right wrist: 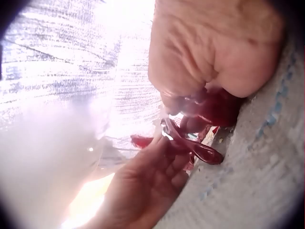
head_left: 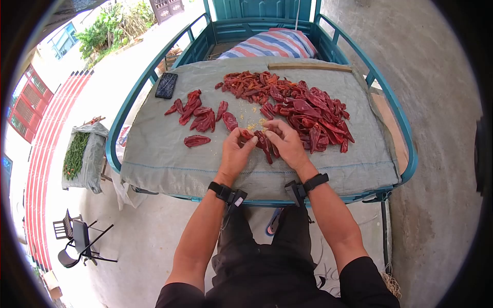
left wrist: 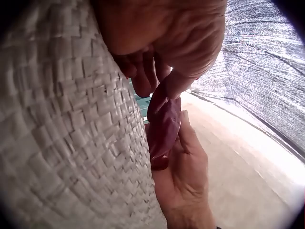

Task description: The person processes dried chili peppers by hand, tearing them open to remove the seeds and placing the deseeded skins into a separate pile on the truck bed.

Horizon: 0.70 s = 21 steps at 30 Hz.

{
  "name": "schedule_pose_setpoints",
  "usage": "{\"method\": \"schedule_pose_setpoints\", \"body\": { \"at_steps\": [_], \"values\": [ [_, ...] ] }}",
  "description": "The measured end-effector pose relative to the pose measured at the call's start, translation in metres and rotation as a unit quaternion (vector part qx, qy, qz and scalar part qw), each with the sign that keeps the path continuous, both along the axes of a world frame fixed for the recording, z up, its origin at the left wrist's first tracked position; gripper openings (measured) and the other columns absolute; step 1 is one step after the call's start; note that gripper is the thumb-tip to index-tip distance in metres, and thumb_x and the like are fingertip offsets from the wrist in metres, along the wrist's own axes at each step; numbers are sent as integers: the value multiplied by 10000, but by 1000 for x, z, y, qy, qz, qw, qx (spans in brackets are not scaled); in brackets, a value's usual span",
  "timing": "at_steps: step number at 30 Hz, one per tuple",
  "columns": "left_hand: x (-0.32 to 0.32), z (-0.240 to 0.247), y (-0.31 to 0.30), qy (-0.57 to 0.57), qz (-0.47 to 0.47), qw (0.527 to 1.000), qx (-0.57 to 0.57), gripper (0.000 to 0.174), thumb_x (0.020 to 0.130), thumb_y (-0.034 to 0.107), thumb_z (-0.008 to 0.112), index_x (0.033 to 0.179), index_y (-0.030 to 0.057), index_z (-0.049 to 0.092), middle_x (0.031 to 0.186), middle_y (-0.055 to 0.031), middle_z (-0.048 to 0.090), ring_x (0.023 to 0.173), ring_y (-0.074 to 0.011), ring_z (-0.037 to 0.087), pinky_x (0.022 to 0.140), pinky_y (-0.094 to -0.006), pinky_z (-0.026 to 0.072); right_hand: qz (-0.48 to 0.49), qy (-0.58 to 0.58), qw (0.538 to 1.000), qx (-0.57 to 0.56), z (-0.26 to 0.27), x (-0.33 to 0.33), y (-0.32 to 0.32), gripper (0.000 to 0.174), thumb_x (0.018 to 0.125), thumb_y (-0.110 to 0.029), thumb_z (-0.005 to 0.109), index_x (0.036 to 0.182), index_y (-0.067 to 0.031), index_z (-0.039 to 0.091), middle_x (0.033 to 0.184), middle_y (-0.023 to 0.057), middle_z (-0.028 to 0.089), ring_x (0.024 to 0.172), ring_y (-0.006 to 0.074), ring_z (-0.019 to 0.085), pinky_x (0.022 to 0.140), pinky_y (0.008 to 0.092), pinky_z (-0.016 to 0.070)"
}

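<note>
Both hands meet at the near middle of the grey woven sheet (head_left: pixel 169 149). My left hand (head_left: pixel 238 154) pinches a dried red pepper (head_left: pixel 246 135) between thumb and fingers. Beside it, my right hand (head_left: pixel 287 146) grips dark red peppers (head_left: pixel 264 146) that hang toward the sheet. In the left wrist view a wrinkled pepper (left wrist: pixel 164 124) lies between the two hands; the right wrist view shows a curled pepper (right wrist: pixel 202 150) at the left hand's fingers. Some fingertips are hidden behind the peppers and hands.
A large pepper pile (head_left: pixel 313 113) lies to the right, torn pieces (head_left: pixel 251 84) behind, and a smaller group (head_left: pixel 197 113) to the left. A phone (head_left: pixel 166 85) is at the back left, a wooden strip (head_left: pixel 308 66) at the back. Teal rails (head_left: pixel 126 110) border the sheet.
</note>
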<state>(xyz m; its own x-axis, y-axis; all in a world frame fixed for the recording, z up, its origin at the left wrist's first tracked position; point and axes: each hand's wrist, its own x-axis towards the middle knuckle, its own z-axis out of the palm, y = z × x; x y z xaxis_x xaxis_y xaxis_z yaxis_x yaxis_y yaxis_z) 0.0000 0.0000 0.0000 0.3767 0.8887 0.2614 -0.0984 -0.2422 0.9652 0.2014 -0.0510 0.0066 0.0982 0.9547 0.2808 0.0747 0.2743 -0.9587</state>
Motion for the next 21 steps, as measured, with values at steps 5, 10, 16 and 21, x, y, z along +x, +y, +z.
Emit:
{"method": "schedule_pose_setpoints", "body": {
  "at_steps": [5, 10, 16, 21],
  "values": [
    [4, -3, 0, -9, 9, 1000, -3, 178, 1040, 90, 787, 1110, 44, 631, 981, 16, 690, 886, -68, 616, 818, -265, 533, -71, -127, 989, 25, 7, -14, -6, 254, 1067, -144, 724, 1261, 16, 690, 1107, 112, 781, 1026, 157, 732, 914, 333, 581],
    [7, 5, -6, -21, 17, 999, -18, 178, 1038, 67, 785, 1099, 41, 619, 974, 12, 693, 869, -66, 639, 792, -255, 540, -30, -16, 999, -15, 3, -5, -2, 304, 1037, -179, 766, 1264, 4, 678, 1117, 111, 773, 1008, 169, 719, 912, 343, 578],
    [7, 4, -4, -10, 24, 1000, -8, 182, 1042, 67, 786, 1101, 44, 616, 981, 7, 701, 873, -72, 661, 801, -260, 564, -6, -108, 994, 11, 7, -7, -6, 399, 983, -125, 818, 1330, -17, 654, 1152, 23, 726, 1031, 90, 665, 931, 281, 551],
    [4, 9, -6, -46, 0, 998, -40, 187, 1056, 86, 782, 1181, 17, 661, 1034, -13, 736, 906, -84, 691, 820, -273, 587, -14, -3, 1000, -12, 9, -1, -5, 444, 956, -93, 835, 1340, -3, 629, 1157, 48, 740, 1050, 111, 686, 963, 298, 565]
  ]
}}
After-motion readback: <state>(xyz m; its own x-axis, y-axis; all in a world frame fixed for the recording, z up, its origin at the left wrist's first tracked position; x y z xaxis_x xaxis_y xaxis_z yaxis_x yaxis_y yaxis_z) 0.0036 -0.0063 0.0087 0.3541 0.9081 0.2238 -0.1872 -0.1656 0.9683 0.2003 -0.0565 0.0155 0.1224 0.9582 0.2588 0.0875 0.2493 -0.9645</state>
